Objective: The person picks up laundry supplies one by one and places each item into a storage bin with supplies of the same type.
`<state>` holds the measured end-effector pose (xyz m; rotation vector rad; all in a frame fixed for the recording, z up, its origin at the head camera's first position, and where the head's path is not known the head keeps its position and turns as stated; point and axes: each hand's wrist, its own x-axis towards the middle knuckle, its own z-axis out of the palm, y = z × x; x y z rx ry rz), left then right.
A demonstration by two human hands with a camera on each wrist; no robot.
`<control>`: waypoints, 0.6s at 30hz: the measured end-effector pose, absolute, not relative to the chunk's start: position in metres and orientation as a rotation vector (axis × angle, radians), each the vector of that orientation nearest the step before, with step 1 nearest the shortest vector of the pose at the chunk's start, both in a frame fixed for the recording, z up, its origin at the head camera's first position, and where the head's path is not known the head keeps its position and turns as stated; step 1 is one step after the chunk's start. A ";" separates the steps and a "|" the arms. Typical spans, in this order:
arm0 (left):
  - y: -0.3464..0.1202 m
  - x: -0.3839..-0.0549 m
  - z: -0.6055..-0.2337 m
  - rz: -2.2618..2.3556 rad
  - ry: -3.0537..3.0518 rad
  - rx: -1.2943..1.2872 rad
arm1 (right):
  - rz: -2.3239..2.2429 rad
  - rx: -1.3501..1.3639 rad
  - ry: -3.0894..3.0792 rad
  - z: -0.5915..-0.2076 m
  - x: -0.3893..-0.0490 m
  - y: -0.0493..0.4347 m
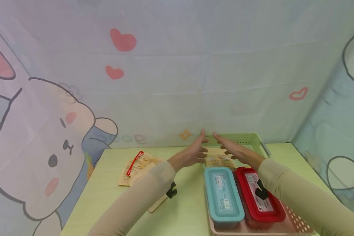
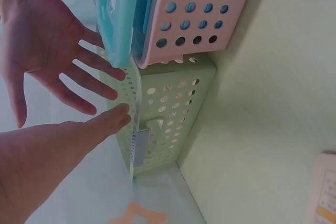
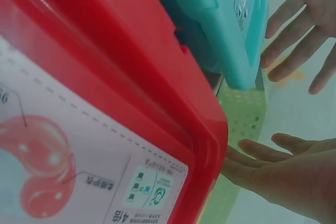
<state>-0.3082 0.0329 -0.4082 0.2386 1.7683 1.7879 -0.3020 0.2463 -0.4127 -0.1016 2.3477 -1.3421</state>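
My left hand (image 1: 191, 154) and right hand (image 1: 239, 151) are held up in the air near a light green perforated basket (image 1: 256, 141), palms turned toward each other with a gap between. The fingers of both are stretched out and hold nothing. Inside the green basket lies a yellowish printed packet (image 1: 219, 161). Closer to me, a pink perforated basket (image 1: 299, 221) holds a light blue lidded box (image 1: 224, 193) and a red lidded box (image 1: 261, 200). My right forearm passes above the red box. In the left wrist view the right palm (image 2: 44, 40) shows with its fingers spread.
Several flat packets (image 1: 143, 165), one with a red edge, lie overlapping on the light green table (image 1: 106, 203) at the left, partly behind my left sleeve. A printed cloth (image 1: 177, 82) with hearts and a rabbit hangs behind the table and along its sides.
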 end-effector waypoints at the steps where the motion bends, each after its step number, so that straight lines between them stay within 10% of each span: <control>1: 0.032 -0.308 -0.408 1.785 1.780 0.249 | -1.344 -0.101 2.348 -0.412 -0.302 0.246; 18: -0.015 -0.303 -0.388 1.649 1.902 0.406 | -1.387 -0.198 2.339 -0.404 -0.297 0.220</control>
